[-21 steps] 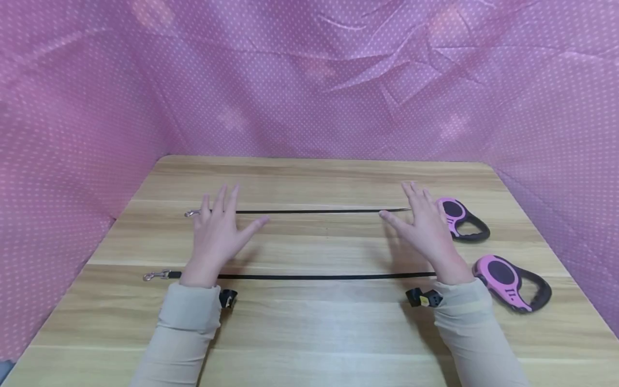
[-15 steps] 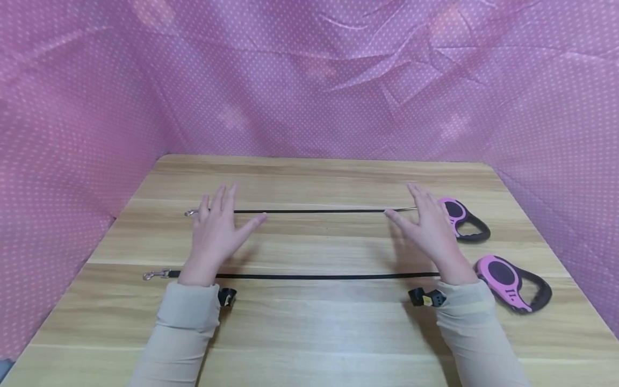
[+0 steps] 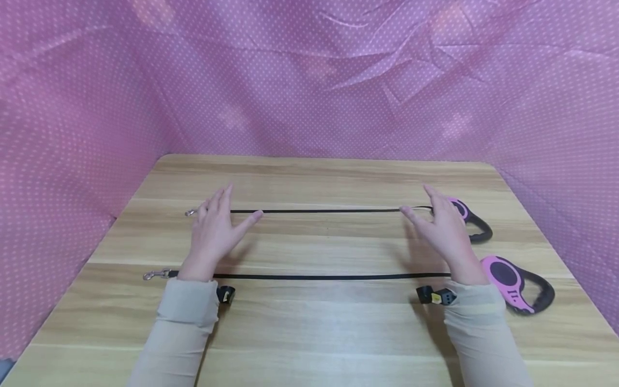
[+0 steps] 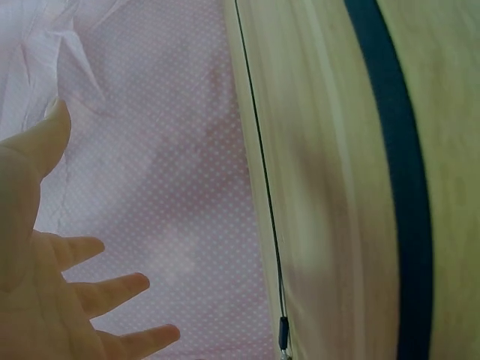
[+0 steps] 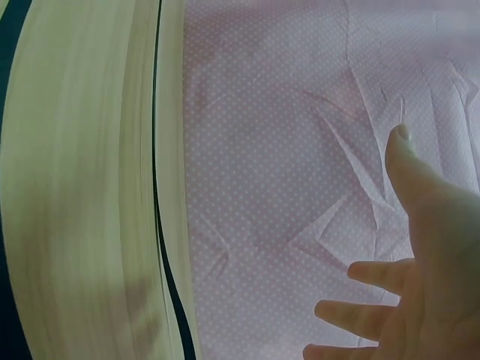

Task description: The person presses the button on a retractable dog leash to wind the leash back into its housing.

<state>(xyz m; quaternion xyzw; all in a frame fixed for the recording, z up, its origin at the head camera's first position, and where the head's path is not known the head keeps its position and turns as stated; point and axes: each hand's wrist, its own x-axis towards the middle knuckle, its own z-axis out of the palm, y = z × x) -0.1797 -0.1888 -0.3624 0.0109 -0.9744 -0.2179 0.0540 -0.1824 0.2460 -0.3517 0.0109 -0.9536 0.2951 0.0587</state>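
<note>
Two retractable dog leashes lie stretched across the table, clips to the left and handles to the right. The near leash has a pink and black handle, a black strap and a metal clip. Behind it, the far leash's handle is partly covered by my right hand, which hovers with spread fingers and holds nothing. Over the left part of the straps my left hand is raised, its thumb apart from the fingers, likewise holding nothing. Both wrist views show bare palms above the far strap.
The wooden table has pink dotted cloth hanging behind it and along both sides. Small black devices, one on the left wrist and one on the right, stick out at the cuffs.
My right hand has moved to the right, covering more of the far handle. My left hand has turned slightly, its fingers closer together. The leashes lie as before.
</note>
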